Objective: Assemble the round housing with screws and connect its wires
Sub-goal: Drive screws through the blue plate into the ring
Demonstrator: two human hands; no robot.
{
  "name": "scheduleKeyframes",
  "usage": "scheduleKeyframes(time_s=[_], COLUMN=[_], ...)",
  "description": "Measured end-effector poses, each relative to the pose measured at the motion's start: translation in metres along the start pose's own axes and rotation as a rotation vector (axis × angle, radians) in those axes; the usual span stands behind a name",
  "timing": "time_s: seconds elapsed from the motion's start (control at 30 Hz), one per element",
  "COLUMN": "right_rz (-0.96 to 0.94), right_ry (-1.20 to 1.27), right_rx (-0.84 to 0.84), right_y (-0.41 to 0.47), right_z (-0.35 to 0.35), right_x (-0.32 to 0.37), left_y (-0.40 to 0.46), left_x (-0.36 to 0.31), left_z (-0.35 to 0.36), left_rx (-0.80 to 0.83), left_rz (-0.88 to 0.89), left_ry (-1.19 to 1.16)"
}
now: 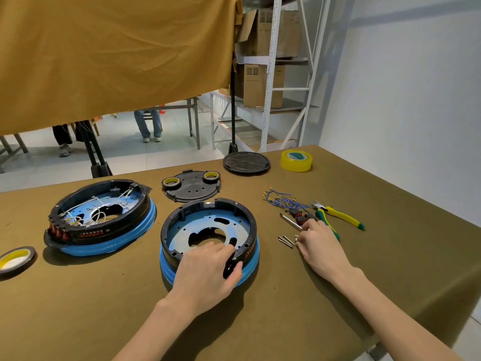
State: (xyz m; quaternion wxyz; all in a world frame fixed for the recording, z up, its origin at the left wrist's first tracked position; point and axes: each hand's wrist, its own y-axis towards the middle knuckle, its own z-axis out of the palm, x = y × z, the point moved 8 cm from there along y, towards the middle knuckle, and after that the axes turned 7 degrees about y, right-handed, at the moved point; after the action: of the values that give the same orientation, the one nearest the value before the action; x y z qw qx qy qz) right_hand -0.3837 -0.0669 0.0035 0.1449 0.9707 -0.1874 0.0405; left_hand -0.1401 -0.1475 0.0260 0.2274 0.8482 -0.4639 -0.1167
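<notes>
Where the left hand (208, 272) lies over its near rim, the round housing (209, 238) is partly hidden; it sits near the middle of the desk (286, 321), black ring on a blue base, blue perforated plate inside. Left fingers curl over the rim and pinch a small black part (230, 268), whose shape is hard to make out. Right of the housing, the right hand (316, 242) rests on the desk, fingertips bent down among the screws (285, 240); whether it pinches one cannot be told. About four screws show, others possibly covered by the hand.

Screwdriver (291, 221): one, handle hidden under the right hand. Blue wires (282, 200) with terminals: one tangle beyond the hand, count unclear. Small black-and-red parts (302, 214): a few, blurred. Pliers (338, 217): one, yellow-green grips, partly behind the hand.

Second housing (104, 217): one, left of the first, tilted, white wires inside. Dark plates: two toward the far edge, one (192, 187) carrying two small tape rolls, one (246, 162) round. Yellow tape roll (296, 157): one, far right. Dark-edged tape roll (15, 260): one, cut off by the left edge.
</notes>
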Motion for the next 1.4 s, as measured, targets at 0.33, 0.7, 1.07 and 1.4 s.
scheduleKeyframes(time_s=[0.33, 0.7, 1.07, 1.4], right_rz=[0.034, 0.005, 0.111, 0.071], right_ry=[0.925, 0.874, 0.878, 0.627], right_rx=[-0.218, -0.164, 0.171, 0.13], right_y=[0.011, 0.031, 0.065, 0.039], right_z=[-0.025, -0.009, 0.013, 0.006], right_x=[0.061, 0.095, 0.085, 0.075], left_y=[0.002, 0.013, 0.014, 0.011], left_x=[-0.023, 0.019, -0.036, -0.011], left_z=[0.0, 0.001, 0.003, 0.03], left_rx=[0.105, 0.602, 0.807, 0.595], left_rz=[-0.118, -0.113, 0.063, 0.062], left_ry=[-0.129, -0.324, -0.427, -0.275])
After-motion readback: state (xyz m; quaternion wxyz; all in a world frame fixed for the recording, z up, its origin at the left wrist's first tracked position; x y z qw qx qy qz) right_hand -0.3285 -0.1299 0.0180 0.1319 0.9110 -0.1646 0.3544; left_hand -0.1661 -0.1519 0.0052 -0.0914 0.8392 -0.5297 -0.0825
